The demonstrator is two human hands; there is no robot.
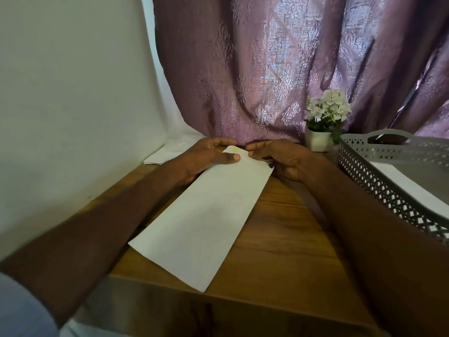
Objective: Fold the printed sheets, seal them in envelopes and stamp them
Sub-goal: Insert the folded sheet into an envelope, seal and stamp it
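Note:
A long white envelope (204, 220) lies slantwise on the wooden table (279, 239), its near end close to the front edge. At its far end the flap shows a small yellow mark. My left hand (209, 156) rests on the far left corner, thumb pressed flat on the paper. Fingers of my right hand (279, 158) pinch the far right corner and the flap edge. Whether a folded sheet is inside I cannot tell.
A grey perforated tray (379, 181) with a white sheet in it stands at the right. A small white pot of pale flowers (320, 127) sits behind it. More white envelopes or papers (167, 153) lie at the far left by the wall. A purple curtain hangs behind.

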